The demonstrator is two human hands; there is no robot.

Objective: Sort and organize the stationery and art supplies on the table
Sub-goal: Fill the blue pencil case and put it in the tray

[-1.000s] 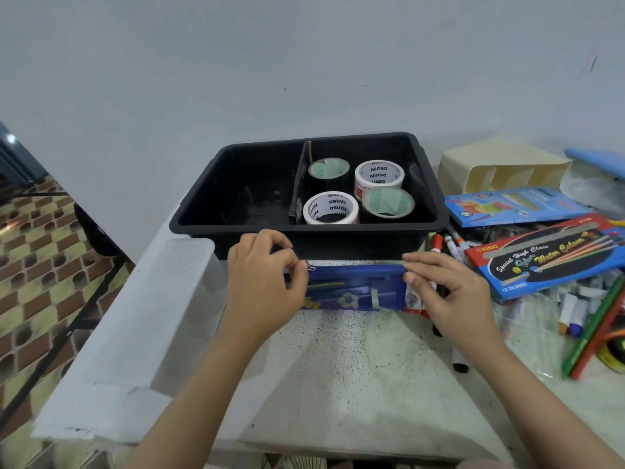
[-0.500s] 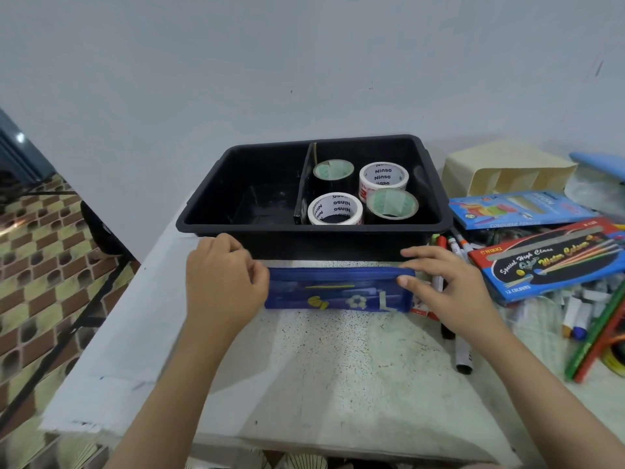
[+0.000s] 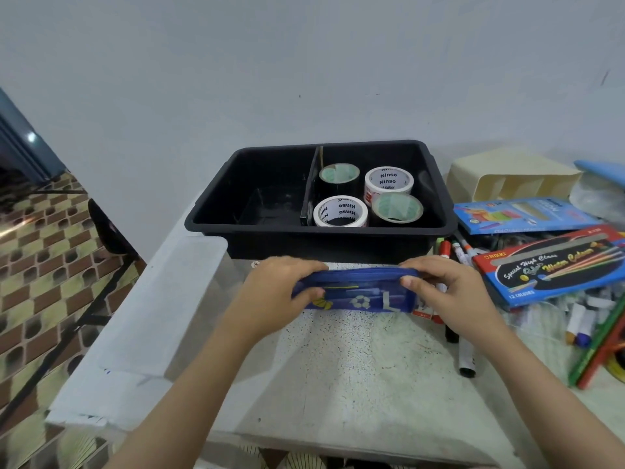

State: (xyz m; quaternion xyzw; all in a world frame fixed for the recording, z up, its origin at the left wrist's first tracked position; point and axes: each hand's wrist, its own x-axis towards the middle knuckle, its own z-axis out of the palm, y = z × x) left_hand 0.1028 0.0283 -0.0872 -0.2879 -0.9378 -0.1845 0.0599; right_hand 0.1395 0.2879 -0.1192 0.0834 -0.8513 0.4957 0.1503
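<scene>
Both hands grip a blue pencil pouch (image 3: 355,292) from its two ends, just in front of the black bin (image 3: 321,231) near the middle of the table (image 3: 355,367). The left hand (image 3: 274,292) curls its fingers over the pouch's top edge with the thumb pressed on its front face, and the right hand (image 3: 439,289) clamps the other end the same way. The pouch stands on its long edge; whether it touches the tabletop cannot be told. The bin sits toward the table's back edge, split by a divider, with four tape rolls (image 3: 341,213) in its right compartment. A clear plastic lid (image 3: 162,299) lies along the table's left edge. Toward the right edge, a red-and-blue water colour box (image 3: 554,269) lies tilted on a heap of supplies, a blue box (image 3: 521,216) behind it, and a cream organizer (image 3: 507,179) on its side near the back right corner. Markers (image 3: 456,252) lie between the bin and the boxes.
</scene>
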